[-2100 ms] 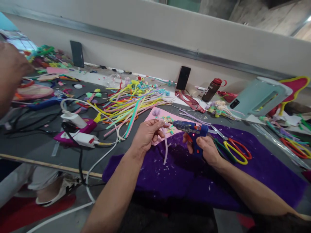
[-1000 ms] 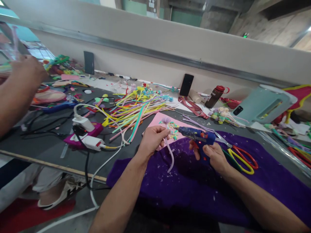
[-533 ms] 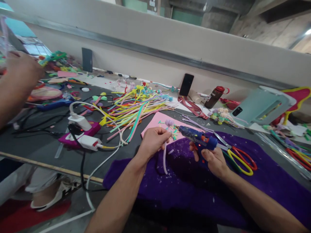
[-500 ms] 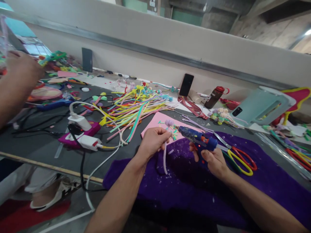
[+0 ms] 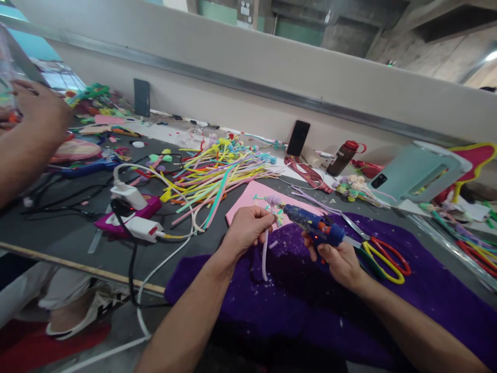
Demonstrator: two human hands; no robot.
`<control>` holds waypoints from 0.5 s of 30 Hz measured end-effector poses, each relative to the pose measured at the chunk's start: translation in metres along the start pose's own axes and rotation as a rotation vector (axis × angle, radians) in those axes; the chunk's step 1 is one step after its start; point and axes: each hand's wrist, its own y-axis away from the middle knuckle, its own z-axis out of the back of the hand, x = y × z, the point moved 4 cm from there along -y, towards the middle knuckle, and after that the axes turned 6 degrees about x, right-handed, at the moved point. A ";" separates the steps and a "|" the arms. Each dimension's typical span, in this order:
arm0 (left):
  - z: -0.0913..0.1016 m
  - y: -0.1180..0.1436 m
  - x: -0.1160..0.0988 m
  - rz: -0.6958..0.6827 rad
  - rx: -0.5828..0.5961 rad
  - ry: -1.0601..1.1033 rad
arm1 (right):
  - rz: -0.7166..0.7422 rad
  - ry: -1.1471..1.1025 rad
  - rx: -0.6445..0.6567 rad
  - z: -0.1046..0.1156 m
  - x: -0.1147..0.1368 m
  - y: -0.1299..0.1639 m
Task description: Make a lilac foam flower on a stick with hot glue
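Observation:
My left hand (image 5: 248, 229) pinches a pale lilac pipe cleaner (image 5: 264, 255) just under its curled, fuzzy tip; the stem hangs down over the purple cloth (image 5: 388, 290). My right hand (image 5: 337, 257) grips a blue hot glue gun (image 5: 316, 226) with a red light lit on its body. The gun's nozzle points left at the curled tip, almost touching it. Both hands hover above the cloth's far edge, beside a pink sheet (image 5: 252, 199).
A heap of coloured pipe cleaners (image 5: 217, 173) lies behind my left hand. Red-and-yellow scissors (image 5: 382, 254) rest right of the gun. White plugs and a pink power strip (image 5: 130, 210) with cables sit at left. Another person's hand (image 5: 37, 116) works far left. A phone (image 5: 298, 138) and bottle (image 5: 341, 155) stand at the wall.
The glue gun's nozzle has tilted down and closed in on the pipe cleaner's tip. My left hand has lowered slightly; the stem now hangs straighter.

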 end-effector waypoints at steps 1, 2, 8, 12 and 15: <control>0.000 0.000 0.000 -0.003 -0.001 -0.004 | -0.004 0.010 0.005 0.000 -0.001 0.000; 0.000 0.000 0.000 -0.005 -0.002 -0.006 | -0.006 0.020 0.010 0.000 -0.001 0.000; 0.001 -0.001 0.003 -0.016 0.004 -0.022 | 0.004 0.109 0.026 0.000 0.002 0.001; 0.001 -0.002 0.004 -0.018 0.000 -0.034 | -0.003 0.144 0.032 0.000 0.003 0.001; 0.001 -0.002 0.005 -0.015 -0.005 -0.042 | 0.002 0.165 0.026 -0.001 0.004 0.000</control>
